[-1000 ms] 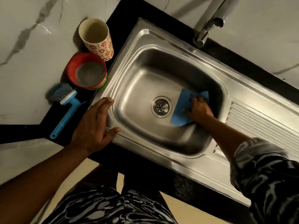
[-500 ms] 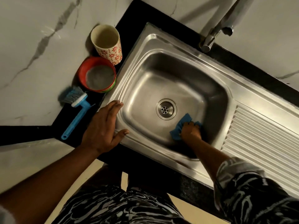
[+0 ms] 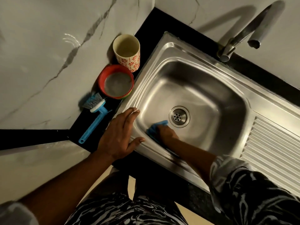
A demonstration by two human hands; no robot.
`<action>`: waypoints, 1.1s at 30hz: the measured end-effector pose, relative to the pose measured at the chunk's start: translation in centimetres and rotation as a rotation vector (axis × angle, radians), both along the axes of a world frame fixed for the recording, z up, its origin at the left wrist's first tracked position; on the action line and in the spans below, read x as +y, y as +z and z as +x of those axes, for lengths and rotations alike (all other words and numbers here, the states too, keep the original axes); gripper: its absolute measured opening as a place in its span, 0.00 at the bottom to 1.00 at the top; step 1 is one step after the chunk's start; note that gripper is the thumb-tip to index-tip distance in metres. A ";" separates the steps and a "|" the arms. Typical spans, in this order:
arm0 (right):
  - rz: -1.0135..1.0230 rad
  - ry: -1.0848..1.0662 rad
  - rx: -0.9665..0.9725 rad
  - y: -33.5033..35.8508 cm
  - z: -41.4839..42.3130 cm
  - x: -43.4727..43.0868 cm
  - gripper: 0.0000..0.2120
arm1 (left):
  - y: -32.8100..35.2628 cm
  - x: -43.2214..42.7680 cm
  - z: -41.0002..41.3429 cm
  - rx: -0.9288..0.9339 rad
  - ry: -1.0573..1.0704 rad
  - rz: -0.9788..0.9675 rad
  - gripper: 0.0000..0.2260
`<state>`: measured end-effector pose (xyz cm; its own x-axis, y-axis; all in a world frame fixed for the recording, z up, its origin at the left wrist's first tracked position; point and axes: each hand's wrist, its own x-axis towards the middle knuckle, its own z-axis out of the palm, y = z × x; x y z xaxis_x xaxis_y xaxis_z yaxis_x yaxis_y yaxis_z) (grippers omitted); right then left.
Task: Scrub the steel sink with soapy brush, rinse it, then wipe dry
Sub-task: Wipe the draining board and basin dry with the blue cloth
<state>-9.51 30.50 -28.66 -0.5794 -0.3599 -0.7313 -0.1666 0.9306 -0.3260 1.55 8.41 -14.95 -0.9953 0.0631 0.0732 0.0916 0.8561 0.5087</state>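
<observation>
Steel sink (image 3: 194, 82) sits set into the black tabletop (image 3: 76, 132), with its ribbed drainboard (image 3: 272, 151) on the right. Inside the basin, just near-left of the drain (image 3: 179, 116), the right hand (image 3: 167, 132) grips a bunched blue cloth (image 3: 154, 129) against the basin floor. The left hand (image 3: 120, 135) lies flat on the sink's left rim with straight fingers, holding nothing. Further left are a blue brush (image 3: 93, 116), a red bowl (image 3: 102, 78) and a flowered cup (image 3: 128, 62).
</observation>
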 end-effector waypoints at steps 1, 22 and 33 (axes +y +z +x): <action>-0.055 0.026 0.029 -0.1 -0.2 -2.0 0.20 | 0.0 0.0 0.0 0.003 -0.002 -0.001 0.39; -0.467 -0.590 0.797 -1.0 -14.3 -0.6 0.18 | -0.5 0.2 -0.1 -0.001 0.022 -0.028 0.40; -0.355 0.148 0.602 -4.3 -8.7 -3.4 0.28 | -0.1 0.3 -0.3 0.016 0.006 -0.043 0.39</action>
